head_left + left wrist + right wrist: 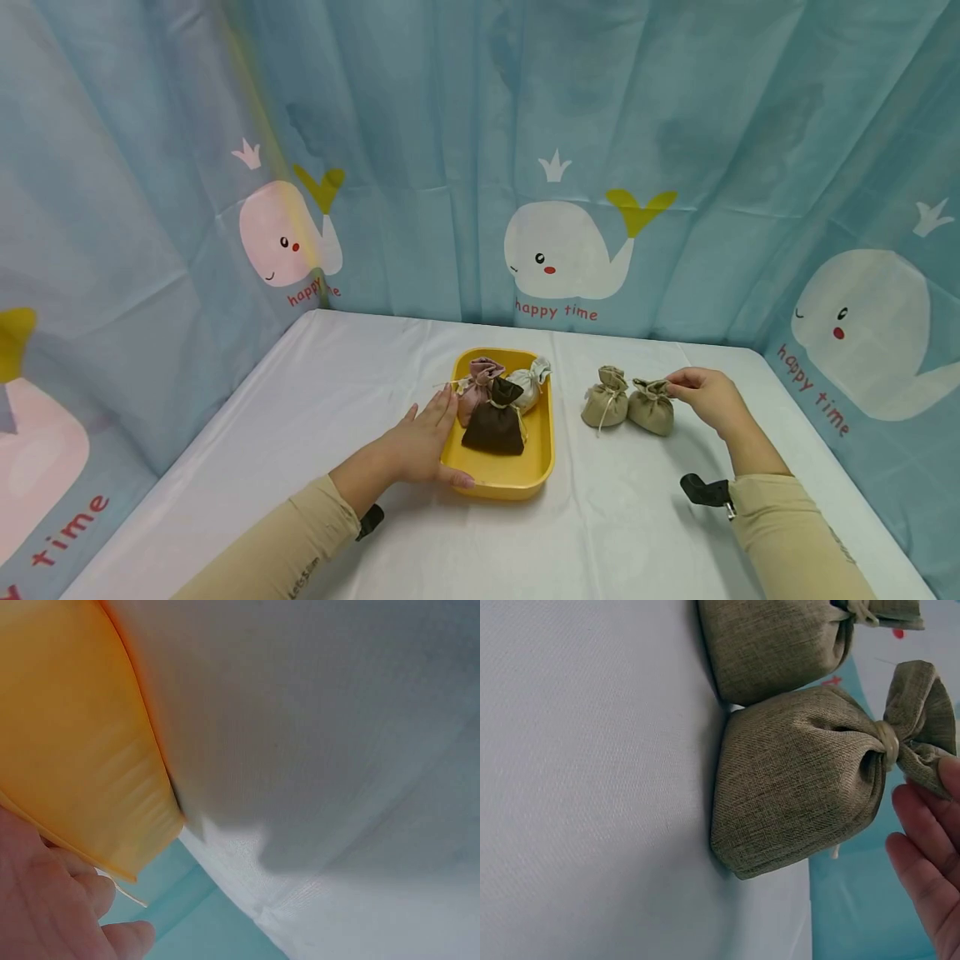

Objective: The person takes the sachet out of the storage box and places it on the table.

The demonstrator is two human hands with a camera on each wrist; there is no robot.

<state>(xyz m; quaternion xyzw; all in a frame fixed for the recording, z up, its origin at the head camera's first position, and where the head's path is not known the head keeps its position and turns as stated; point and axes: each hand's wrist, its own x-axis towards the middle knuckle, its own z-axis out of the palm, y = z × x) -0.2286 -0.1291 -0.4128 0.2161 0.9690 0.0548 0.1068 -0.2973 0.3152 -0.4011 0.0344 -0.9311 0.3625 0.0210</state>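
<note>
My right hand (708,400) pinches the gathered top of an olive drawstring pouch (795,776), which sits upright on the white table. Close on its left stands another olive pouch (604,405), its neck tied with pale cord. My left hand (422,439) rests along the left side of a yellow tray (491,482), fingers stretched out and thumb at the front rim. Inside the tray lie a dark brown pouch (492,429), a pinkish pouch (472,396) and a pale whitish pouch (525,390). In the left wrist view, fingers (90,889) lie at the tray's rim.
A white cloth (300,417) covers the table. Blue curtains (450,167) printed with whales hang behind it and along both sides. Black wrist mounts (703,490) stick out near the sleeves.
</note>
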